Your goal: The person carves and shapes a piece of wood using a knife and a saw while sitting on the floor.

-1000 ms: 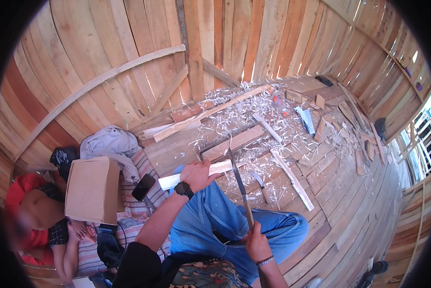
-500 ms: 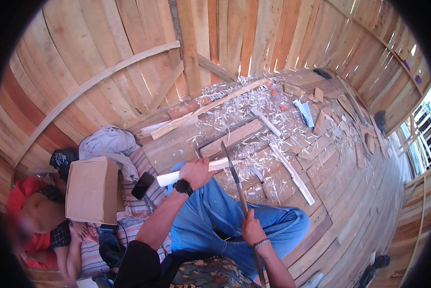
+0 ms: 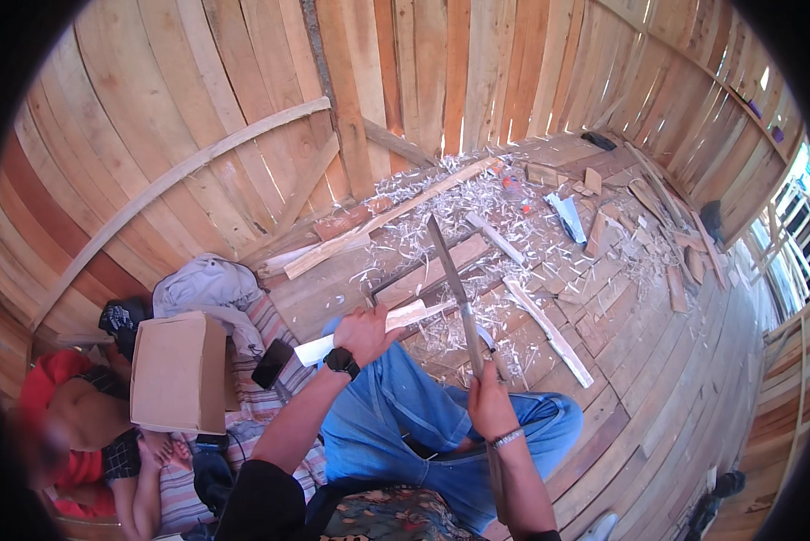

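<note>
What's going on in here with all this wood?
A seated person's left hand holds a pale piece of wood, while the right hand grips a long-bladed tool by its handle. The blade points away from the body, near the wood's far end; whether they touch is unclear. Pale shavings litter the floor.

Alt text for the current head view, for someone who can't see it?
The left hand holds a pale wood strip while the right hand grips a long-bladed tool. Shavings and wood scraps litter the plank floor; another person and a cardboard box are at left.
</note>
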Motion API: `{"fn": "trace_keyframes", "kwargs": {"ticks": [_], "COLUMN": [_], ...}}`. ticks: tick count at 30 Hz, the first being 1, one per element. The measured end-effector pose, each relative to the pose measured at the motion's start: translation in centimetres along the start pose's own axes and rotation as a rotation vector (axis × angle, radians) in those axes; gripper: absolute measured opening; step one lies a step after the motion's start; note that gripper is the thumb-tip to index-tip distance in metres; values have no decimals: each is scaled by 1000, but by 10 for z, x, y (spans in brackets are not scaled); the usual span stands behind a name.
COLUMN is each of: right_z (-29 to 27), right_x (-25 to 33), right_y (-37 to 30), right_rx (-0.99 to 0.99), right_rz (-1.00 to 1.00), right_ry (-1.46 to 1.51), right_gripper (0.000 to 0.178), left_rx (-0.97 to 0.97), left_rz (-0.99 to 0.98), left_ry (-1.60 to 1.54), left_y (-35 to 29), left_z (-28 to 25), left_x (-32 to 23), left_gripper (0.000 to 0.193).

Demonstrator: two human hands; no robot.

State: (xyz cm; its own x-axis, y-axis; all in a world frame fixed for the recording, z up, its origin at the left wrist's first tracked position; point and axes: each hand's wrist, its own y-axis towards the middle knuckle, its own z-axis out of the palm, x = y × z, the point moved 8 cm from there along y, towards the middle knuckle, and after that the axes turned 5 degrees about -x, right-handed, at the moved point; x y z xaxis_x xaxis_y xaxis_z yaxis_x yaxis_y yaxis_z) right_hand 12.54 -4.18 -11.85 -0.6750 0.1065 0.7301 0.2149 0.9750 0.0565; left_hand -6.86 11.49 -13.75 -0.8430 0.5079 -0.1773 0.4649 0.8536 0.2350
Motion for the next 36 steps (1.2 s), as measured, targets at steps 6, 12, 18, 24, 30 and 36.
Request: {"fn": "trace_keyframes", "kwargs": {"ticks": [6,12,18,24,30,36], "right_z": [1,23,29,35,48,59], "right_x": [-21,-41,-45,-46,-56,-50], "right_y": [-53,-67,-71,-61,-53,-15], "right_rx": [153,190,235,256,276,259], "right_rz": [110,130,163,122,174,129], "right_ry": [80,45,-13,-61,-118,-132], "right_gripper": [29,26,22,28,28,21], "left_rx": [-32,-41,33,5,47,-41], "left_rz": [-29,-15,-18,8,32,105], "left_ry": [-30,-17,-1,35,60,93], "left_y": [0,0,1,-1,1,-3], "left_z": [2,4,6,13,19,19], "left_x": [2,0,-1,-1,-7,-8], "left_gripper": [48,49,48,45,42,41]}}
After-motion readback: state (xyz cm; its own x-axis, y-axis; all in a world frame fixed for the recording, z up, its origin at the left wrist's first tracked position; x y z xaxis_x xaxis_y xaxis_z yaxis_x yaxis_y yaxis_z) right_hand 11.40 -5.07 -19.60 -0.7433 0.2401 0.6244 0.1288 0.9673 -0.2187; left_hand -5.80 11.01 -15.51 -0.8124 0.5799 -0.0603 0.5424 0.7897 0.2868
